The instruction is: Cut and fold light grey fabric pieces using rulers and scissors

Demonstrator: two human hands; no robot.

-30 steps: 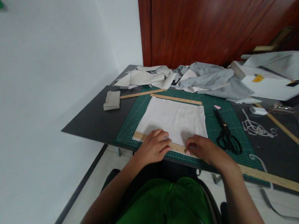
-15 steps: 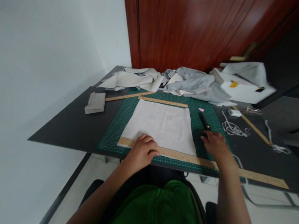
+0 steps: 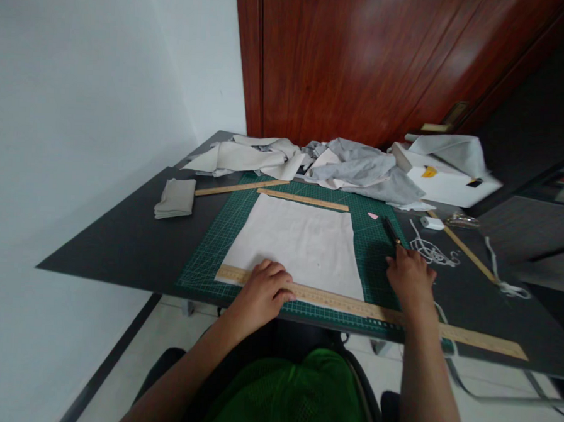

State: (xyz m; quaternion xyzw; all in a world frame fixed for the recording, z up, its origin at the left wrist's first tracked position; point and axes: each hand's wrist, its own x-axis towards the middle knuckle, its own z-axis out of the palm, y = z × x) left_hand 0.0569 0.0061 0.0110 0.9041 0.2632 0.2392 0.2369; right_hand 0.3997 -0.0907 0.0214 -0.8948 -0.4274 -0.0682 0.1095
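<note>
A: Left hand (image 3: 262, 293)?

B: Down on the long ruler (image 3: 338, 300). Fingers loosely bent, close together, thumb out to the right; laid on the wood, not wrapped round it.

A: And where's that ruler lying?

B: Across the near edge of the white cloth (image 3: 299, 237), then on to the right, passing under the right forearm and out beyond the mat (image 3: 204, 257).

A: Cloth flat?

B: Spread flat on the mat, a few faint creases. A short ruler (image 3: 304, 200) lies along its far edge.

A: Right hand (image 3: 410, 275)?

B: Over the handle end of the black scissors (image 3: 391, 231), right of the cloth. Fingers bent downward. The palm hides the handles, so I can't tell whether they're gripped. Blades point away from the person, tips near a pink chip (image 3: 372, 216).

A: Anything near that hand?

B: White cord (image 3: 429, 250) in a loose tangle just beyond it, a white block (image 3: 432, 223) behind that.

A: Rest of the table (image 3: 105, 246)?

B: Folded cloth (image 3: 175, 198) at left, touching or nearly touching a slanted ruler (image 3: 245, 188). Crumpled scraps (image 3: 360, 168) along the back, white box (image 3: 453, 182) at back right.
</note>
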